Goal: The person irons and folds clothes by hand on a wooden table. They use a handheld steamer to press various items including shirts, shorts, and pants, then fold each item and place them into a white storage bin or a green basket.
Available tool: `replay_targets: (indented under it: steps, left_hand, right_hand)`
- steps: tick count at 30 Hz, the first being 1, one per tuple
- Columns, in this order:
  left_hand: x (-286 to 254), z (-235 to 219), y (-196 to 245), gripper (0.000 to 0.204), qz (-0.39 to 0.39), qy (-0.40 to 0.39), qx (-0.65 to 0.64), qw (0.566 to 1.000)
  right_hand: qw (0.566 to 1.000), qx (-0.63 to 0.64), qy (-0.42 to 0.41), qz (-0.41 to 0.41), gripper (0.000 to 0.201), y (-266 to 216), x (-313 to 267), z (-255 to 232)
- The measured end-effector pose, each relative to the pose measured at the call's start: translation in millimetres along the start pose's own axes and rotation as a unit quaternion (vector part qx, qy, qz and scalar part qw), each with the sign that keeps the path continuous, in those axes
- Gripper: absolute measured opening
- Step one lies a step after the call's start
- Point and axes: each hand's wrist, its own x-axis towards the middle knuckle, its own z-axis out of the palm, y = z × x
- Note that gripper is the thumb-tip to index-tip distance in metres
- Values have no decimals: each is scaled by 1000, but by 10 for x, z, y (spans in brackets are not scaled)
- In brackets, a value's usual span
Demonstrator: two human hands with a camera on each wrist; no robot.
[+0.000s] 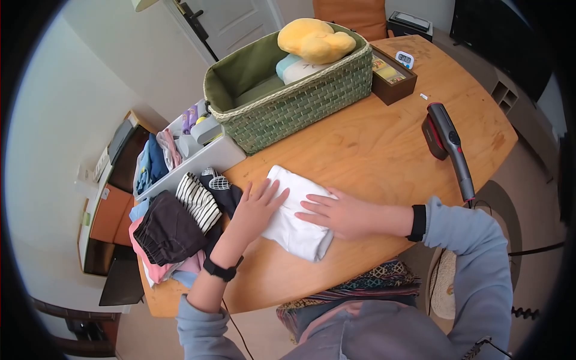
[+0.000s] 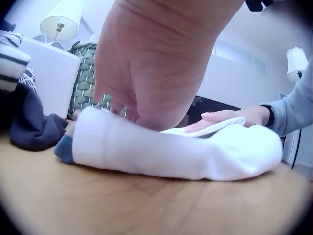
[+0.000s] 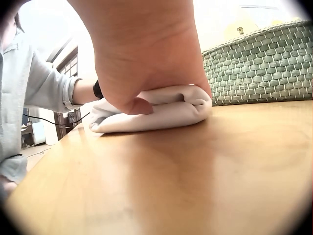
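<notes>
On the near side of the woven basket (image 1: 294,107), the folded white cloth (image 1: 289,221) lies on the desk (image 1: 378,150) beneath the left hand (image 1: 255,210) and right hand (image 1: 342,215), fingers spread, apparently keeping its folds flat.

Left fingers (image 1: 261,189) spread, pointing forward, right fingers (image 1: 315,208) spread, pointing leftward, both palm-down, right arm (image 1: 477,243) bent.

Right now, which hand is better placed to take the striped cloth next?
Probably the left hand: it touches the white cloth on the side nearer the striped cloth; the right hand lies farther.
</notes>
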Motion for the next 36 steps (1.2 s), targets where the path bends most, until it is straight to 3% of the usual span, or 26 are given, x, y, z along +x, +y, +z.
replay_targets:
  steps: [4, 6, 9, 11, 12, 15, 16, 17, 18, 19, 20, 21, 22, 23, 24, 25, 26, 29, 31, 33, 34, 35, 36]
  left_hand:
    - [-253, -344, 233, 64, 34, -41, -85, 995]
    - [-419, -335, 336, 74, 50, -66, -239, 967]
    - [-437, -298, 344, 77, 54, -46, -179, 981]
    - [-414, -306, 384, 78, 50, -43, -183, 981]
    - [-401, -315, 398, 79, 48, -41, -187, 980]
    - [-389, -356, 390, 81, 58, -47, -178, 981]
    - [-397, -378, 378, 81, 56, -45, -178, 981]
    - [-403, -420, 360, 76, 55, -29, -221, 973]
    - [-407, -473, 334, 71, 55, -12, -263, 963]
    - [-423, -588, 272, 71, 53, -11, -265, 963]
    - [-457, -743, 166, 65, -39, -97, -391, 914]
    - [-511, -822, 67, 60, -130, -180, -505, 834]
    - [-578, -752, -2, 51, -105, -103, -567, 810]
    - [-609, -710, -47, 51, -106, -103, -567, 810]
    - [-610, -708, -82, 50, -128, -113, -624, 763]
    - [-595, -699, -108, 48, -149, -122, -676, 711]
    - [-545, -633, -115, 44, -148, -125, -650, 734]
    - [-494, -324, -209, 42, -193, -161, -598, 761]
    - [-499, 0, -241, 40, -205, -131, -583, 775]
    - [-483, 122, -212, 35, -295, 4, -626, 722]
    - [-473, 119, -172, 35, -325, 63, -657, 677]
    - [-468, 153, -147, 35, -325, 63, -658, 677]
    - [-467, 208, -133, 36, -353, 104, -774, 516]
  right_hand:
    - [998, 48, -35, -10, 75, -143, -69, -160]
    - [998, 50, -43, -15, 77, -219, -57, -113]
    - [999, -42, -1, -16, 69, -351, -28, 96]
    - [983, -140, 114, -32, 55, -389, -10, 311]
    - [983, -141, 113, -33, 55, -378, 3, 275]
    - [995, -75, 58, -42, 43, -276, 79, 30]
    - [996, 83, -11, 15, 40, -271, 122, -214]
    - [965, 238, -82, 71, 38, -252, 147, -388]
    - [965, 237, -84, 69, 38, -215, 151, -465]
    - [926, 367, -47, 82, 37, -178, 145, -522]
    - [867, 489, -8, 95, 36, -153, 140, -547]
    - [867, 489, -10, 95, 36, -138, 142, -532]
    - [794, 589, 36, 149, 38, -121, 151, -495]
    - [704, 676, 80, 200, 39, -101, 162, -453]
    - [704, 677, 79, 199, 39, -68, 175, -424]
    - [653, 717, 54, 236, 40, -19, 188, -399]
    - [599, 753, 29, 272, 40, 23, 194, -355]
    - [608, 745, 1, 275, 41, 182, 150, 97]
    - [612, 725, -17, 316, 42, 206, 169, 109]
    - [612, 704, -36, 358, 44, 221, 182, 132]
    - [586, 726, -25, 360, 45, 225, 187, 147]
    - [559, 746, -14, 362, 46, 225, 196, 152]
    - [560, 745, -15, 362, 46, 190, 204, 77]
